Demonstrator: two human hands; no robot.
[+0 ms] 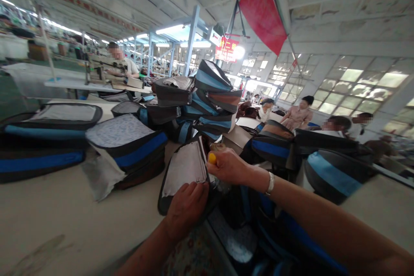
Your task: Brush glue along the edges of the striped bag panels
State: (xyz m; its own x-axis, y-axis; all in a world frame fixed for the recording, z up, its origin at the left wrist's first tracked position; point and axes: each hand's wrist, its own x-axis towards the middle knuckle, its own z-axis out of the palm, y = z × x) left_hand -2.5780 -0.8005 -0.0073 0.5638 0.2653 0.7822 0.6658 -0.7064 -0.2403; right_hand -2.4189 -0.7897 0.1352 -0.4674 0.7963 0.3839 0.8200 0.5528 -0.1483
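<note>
On the table in front of me lies a half-made bag (184, 168) with a pale grey panel and a dark border. My left hand (189, 198) has its fingers curled over the panel's near right edge, gripping it. By the far right edge of the same piece, my right hand (229, 166) is closed around a tool with a yellow handle (212, 158). The tool's working end is hidden, so its kind cannot be made out. A pale bracelet circles my right wrist.
Blue-and-black bag pieces (129, 146) lie left, and a tall pile of them (210, 108) rises behind. More bag pieces (336, 172) stand right; others hang below the table edge. A person (129, 67) sits at a sewing machine back left; several people are at the right.
</note>
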